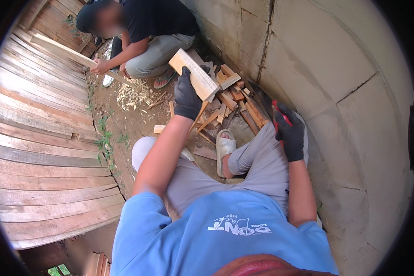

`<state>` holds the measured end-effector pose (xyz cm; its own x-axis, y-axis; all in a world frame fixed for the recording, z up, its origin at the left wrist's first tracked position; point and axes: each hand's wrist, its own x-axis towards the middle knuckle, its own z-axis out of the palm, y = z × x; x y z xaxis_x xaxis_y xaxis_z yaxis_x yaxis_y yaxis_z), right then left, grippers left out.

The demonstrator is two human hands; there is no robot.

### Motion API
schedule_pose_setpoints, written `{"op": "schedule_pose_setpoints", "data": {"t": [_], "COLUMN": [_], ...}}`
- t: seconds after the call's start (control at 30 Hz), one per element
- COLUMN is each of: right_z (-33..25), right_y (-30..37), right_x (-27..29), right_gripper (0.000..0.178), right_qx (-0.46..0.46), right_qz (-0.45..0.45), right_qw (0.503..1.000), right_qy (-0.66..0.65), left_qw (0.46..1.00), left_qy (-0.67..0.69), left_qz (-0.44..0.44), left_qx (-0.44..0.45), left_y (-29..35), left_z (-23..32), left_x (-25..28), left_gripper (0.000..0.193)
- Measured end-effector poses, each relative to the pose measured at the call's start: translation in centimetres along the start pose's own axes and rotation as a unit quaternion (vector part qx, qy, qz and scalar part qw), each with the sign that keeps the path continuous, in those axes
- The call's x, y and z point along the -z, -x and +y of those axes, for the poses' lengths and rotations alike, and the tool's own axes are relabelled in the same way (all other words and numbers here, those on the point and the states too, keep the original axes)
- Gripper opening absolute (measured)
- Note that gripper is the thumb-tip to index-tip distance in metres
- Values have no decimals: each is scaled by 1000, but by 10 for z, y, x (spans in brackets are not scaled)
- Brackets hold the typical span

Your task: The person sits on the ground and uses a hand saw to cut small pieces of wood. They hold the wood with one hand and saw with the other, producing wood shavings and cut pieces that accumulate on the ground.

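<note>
My left hand (187, 95), in a black glove, is closed round a thick, pale wooden block (195, 73) held up in front of me, above the wood pile. My right hand (291, 133), also gloved in black, rests by my right knee and grips a red-handled hand saw (261, 97). Its dark flat blade points away from me beside the wall; part of the handle is hidden by my fingers. Below the block lies a heap of cut wood offcuts (234, 94).
At the far left another person (154, 34) squats, holding a long wooden board (69, 51). Wood shavings (135, 95) lie on the dirt ground before them. A plank wall (46, 152) runs along the left, a concrete wall (340, 83) along the right.
</note>
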<state>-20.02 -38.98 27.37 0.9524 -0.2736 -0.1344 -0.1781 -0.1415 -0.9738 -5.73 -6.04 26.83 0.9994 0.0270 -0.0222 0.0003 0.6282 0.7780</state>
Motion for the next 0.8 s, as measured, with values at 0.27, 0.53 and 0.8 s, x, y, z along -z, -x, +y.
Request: {"op": "schedule_pose_setpoints", "data": {"t": [0.27, 0.53, 0.8], "right_z": [-47, -49, -74], "right_y": [29, 20, -22], "right_x": [-62, -27, -62], "right_gripper": [39, 39, 39], "right_qx": [16, 73, 162], "right_qz": [-82, -66, -156], "right_qw": [996, 979, 950], "right_qy": [6, 178, 216], "left_qw": [983, 795, 465], "left_qy": [46, -599, -794], "left_qz": [180, 5, -138], "left_qx": [4, 97, -368], "left_y": [101, 186, 95], "left_z": [-104, 17, -26], "left_x": [-52, -53, -5], "left_gripper": [65, 85, 105]}}
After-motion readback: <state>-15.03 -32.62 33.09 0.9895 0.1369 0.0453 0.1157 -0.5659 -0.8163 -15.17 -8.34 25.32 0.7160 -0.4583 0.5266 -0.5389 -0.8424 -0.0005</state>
